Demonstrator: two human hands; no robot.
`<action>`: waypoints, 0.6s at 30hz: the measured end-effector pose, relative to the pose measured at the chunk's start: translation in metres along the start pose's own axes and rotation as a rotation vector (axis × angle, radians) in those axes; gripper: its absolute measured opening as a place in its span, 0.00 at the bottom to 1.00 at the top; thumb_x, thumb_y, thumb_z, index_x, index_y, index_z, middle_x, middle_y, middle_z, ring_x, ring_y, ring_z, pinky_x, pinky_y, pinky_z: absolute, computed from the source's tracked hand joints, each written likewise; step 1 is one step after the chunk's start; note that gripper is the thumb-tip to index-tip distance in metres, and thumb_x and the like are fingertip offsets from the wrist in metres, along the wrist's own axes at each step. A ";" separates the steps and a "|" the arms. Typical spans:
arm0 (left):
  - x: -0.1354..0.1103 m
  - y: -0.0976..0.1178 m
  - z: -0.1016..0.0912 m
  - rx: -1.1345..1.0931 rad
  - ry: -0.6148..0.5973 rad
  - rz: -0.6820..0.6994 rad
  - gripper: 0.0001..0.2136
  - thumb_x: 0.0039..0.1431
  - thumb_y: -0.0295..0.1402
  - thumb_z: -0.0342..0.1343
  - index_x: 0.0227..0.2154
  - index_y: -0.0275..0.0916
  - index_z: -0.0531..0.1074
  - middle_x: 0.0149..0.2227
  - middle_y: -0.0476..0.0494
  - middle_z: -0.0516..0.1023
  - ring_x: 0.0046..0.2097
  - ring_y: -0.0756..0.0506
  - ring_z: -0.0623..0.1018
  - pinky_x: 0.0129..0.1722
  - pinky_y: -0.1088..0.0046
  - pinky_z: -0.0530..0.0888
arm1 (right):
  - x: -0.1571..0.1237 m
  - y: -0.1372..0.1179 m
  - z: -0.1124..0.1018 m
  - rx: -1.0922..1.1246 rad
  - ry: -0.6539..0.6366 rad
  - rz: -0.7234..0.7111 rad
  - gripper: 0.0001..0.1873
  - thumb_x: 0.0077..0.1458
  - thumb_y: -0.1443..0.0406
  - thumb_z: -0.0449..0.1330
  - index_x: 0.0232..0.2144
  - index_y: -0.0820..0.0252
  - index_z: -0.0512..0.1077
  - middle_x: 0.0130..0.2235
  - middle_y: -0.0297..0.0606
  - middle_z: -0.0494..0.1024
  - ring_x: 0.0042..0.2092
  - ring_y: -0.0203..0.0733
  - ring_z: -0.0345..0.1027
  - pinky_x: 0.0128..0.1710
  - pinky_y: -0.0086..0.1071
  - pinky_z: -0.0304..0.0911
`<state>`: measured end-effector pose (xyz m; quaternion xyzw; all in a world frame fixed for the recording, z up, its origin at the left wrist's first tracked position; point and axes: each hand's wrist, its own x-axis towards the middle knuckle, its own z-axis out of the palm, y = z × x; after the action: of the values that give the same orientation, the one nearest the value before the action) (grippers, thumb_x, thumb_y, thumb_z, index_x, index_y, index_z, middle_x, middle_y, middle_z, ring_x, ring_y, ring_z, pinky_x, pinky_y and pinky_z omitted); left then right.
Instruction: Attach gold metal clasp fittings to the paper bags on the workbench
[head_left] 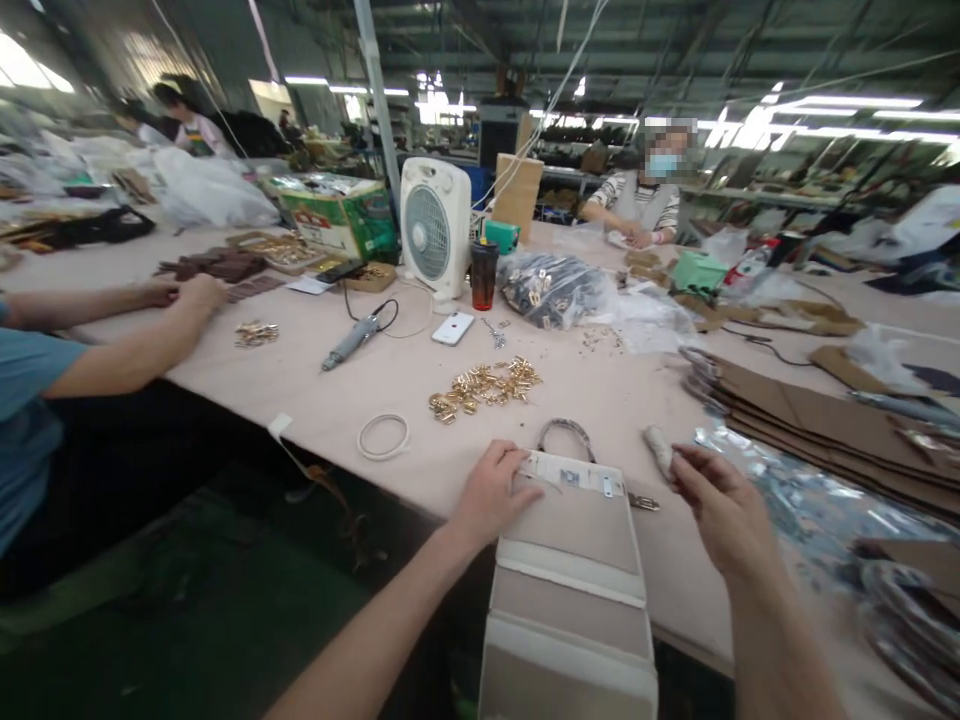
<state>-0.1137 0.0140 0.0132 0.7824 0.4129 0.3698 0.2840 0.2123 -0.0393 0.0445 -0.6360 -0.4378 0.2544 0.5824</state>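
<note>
An unfinished handbag body (566, 520) of brown-grey panels with pale strips lies at the table's front edge, its lower part extending toward me. At its top end stands a dark curved handle (566, 428) with what looks like plastic wrap. My left hand (495, 490) rests on the upper left corner of the bag body, thumb and fingers apart. To the right, my right hand (724, 500) is closed on a short whitish wrapped stick (658, 452), whose kind I cannot make out. A small metal fitting (643, 502) lies beside the bag body's right edge.
Gold-coloured metal fittings (487, 385) are heaped ahead, near a white tape ring (383, 437). Behind are a phone (453, 328), a grey power screwdriver (351, 342) and a fan (435, 225). Stacked brown panels (817, 420) lie right. Co-workers sit left and across.
</note>
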 end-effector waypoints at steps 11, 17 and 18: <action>0.026 -0.020 -0.010 0.039 -0.154 0.013 0.11 0.62 0.37 0.66 0.47 0.46 0.82 0.51 0.46 0.77 0.36 0.50 0.79 0.42 0.72 0.78 | -0.031 -0.041 0.123 0.037 -0.416 0.026 0.22 0.58 0.48 0.66 0.45 0.57 0.77 0.36 0.38 0.80 0.34 0.42 0.72 0.36 0.35 0.70; 0.025 -0.025 -0.008 -0.016 -0.117 0.084 0.10 0.64 0.37 0.64 0.46 0.45 0.83 0.51 0.46 0.82 0.48 0.45 0.82 0.51 0.70 0.78 | -0.029 -0.027 0.129 -0.091 -0.405 -0.042 0.17 0.60 0.50 0.65 0.42 0.55 0.80 0.41 0.39 0.83 0.42 0.48 0.75 0.44 0.39 0.69; 0.025 -0.026 -0.007 -0.016 -0.111 0.086 0.09 0.64 0.37 0.64 0.45 0.45 0.83 0.51 0.46 0.83 0.49 0.45 0.82 0.52 0.70 0.78 | -0.029 -0.026 0.130 -0.094 -0.410 -0.045 0.16 0.60 0.51 0.65 0.42 0.55 0.80 0.42 0.40 0.83 0.43 0.49 0.75 0.46 0.40 0.69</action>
<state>-0.1206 0.0491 0.0064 0.8164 0.3597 0.3410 0.2964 0.0830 0.0016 0.0391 -0.5874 -0.5726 0.3447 0.4563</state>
